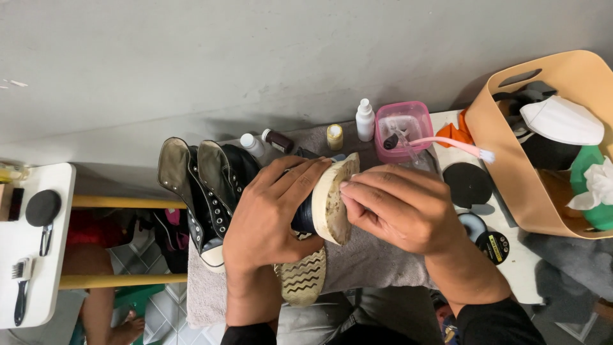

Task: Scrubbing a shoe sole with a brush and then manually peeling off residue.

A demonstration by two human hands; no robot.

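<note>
A dark shoe (319, 211) is gripped by the left hand (268, 217), its dirty sole (333, 201) pressed by the right hand's (399, 207) fingertips (348, 186) above the bench (504, 262)

By the wall we note a white squeeze bottle (365, 120), a small yellow-lidded jar (334, 136) beside it, and a dark-capped vial (278, 140) lying down. A round black tin (493, 246) with a yellow label sits at the table's right.
</note>
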